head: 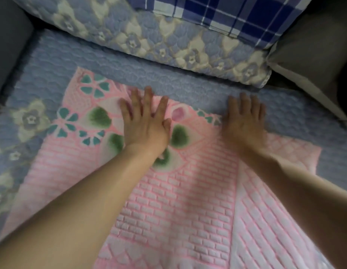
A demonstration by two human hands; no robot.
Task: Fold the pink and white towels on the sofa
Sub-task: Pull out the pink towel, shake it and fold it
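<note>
Pink terry towel [188,206] with a raised white brick weave and green and teal flower motifs lies spread on the blue quilted floral sofa cover [52,61], reaching from the near edge to mid-seat; no writing or label is readable. Left hand [147,121] lies flat, fingers spread, on its far flowered part. Right hand [245,121], blurred, fingers straight, presses the towel's far right edge.

The towel [188,200] lies on the sofa seat [168,82]. The left hand [145,121] and the right hand [244,121] rest on its far edge. A cushion [149,35] stands behind, a pillow [236,14] far right.
</note>
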